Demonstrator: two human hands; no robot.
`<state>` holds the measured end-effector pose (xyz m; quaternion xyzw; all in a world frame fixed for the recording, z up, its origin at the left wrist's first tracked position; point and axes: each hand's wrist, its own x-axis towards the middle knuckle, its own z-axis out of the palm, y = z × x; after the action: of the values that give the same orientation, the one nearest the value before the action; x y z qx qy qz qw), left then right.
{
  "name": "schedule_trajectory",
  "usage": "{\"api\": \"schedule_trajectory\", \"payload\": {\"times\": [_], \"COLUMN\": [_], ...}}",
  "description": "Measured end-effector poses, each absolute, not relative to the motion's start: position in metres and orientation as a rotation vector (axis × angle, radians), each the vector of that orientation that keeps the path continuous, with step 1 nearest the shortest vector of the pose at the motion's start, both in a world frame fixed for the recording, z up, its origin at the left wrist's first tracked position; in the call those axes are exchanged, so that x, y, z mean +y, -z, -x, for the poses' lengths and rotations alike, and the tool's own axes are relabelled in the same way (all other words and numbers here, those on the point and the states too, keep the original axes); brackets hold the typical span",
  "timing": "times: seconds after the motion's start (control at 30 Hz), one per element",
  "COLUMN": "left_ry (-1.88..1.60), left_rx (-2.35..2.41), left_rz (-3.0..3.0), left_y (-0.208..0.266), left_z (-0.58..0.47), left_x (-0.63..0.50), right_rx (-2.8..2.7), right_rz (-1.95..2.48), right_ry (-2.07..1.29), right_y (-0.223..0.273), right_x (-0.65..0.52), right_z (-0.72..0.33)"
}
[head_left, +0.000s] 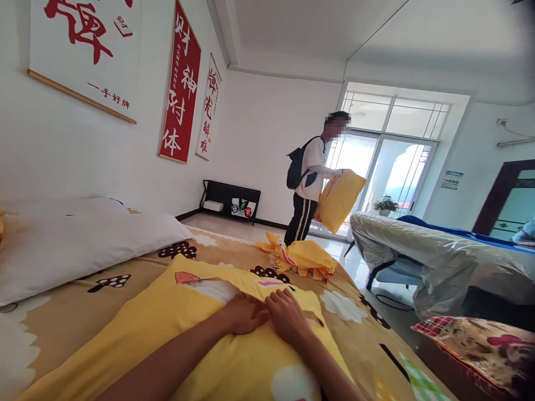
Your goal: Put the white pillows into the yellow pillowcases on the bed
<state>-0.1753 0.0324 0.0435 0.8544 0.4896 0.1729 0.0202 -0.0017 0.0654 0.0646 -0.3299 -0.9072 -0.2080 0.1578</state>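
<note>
A yellow pillowcase (137, 317) lies in front of me on the bed, with a white pillow (211, 289) showing through its opening. My left hand (244, 313) is closed at the edge of that opening, its fingertips partly hidden by the cloth. Right beside it, my right hand (286, 312) has its fingers curled round the pillowcase's edge. The two hands nearly touch. Past them, a crumpled yellow cloth (309, 256) rests near the bed's far edge.
White pillows (83, 239) lie on the left of the patterned bedsheet (346, 306). A person (309, 172) with a backpack stands beyond the bed, holding a yellow-cased pillow (343, 200). At right are a plastic-covered table (418, 239), a chair (397, 270) and a patterned cushion (480, 351).
</note>
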Motion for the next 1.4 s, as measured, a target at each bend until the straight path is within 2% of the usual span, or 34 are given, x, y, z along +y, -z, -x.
{"api": "schedule_trajectory", "payload": {"times": [0.17, 0.47, 0.63, 0.73, 0.87, 1.03, 1.23, 1.4], "left_ry": [-0.423, -0.458, -0.401, -0.336, -0.442, -0.685, -0.473, -0.519], "left_rx": [1.490, 1.852, 1.696, 1.769, 1.863, 1.716, 1.632, 1.413], "left_rz": [-2.762, -2.534, -2.338, -2.291, -2.277, -2.337, -2.519, -2.694], "left_y": [-0.051, -0.085, -0.064, -0.047, -0.046, -0.073, -0.100, -0.098], "left_z": [0.174, 0.267, 0.274, 0.263, 0.260, 0.270, 0.251, 0.221], "left_x": [0.002, -0.057, -0.043, -0.025, -0.017, -0.028, -0.026, -0.019], "right_rx": [-2.618, -2.585, -2.503, -2.437, -2.620, -2.724, -2.573, -2.533], "right_rz": [0.944, 0.865, 0.844, 0.878, 0.922, 1.020, 1.018, 0.959], "right_ry": [0.489, 0.518, 0.540, 0.539, 0.528, 0.441, 0.374, 0.304], "right_y": [-0.044, -0.064, -0.089, -0.100, -0.085, -0.067, -0.091, -0.096], "right_x": [0.047, 0.054, 0.060, 0.058, 0.051, 0.051, 0.064, 0.065], "right_z": [-0.014, -0.020, -0.017, -0.025, -0.033, -0.024, -0.012, -0.014]}}
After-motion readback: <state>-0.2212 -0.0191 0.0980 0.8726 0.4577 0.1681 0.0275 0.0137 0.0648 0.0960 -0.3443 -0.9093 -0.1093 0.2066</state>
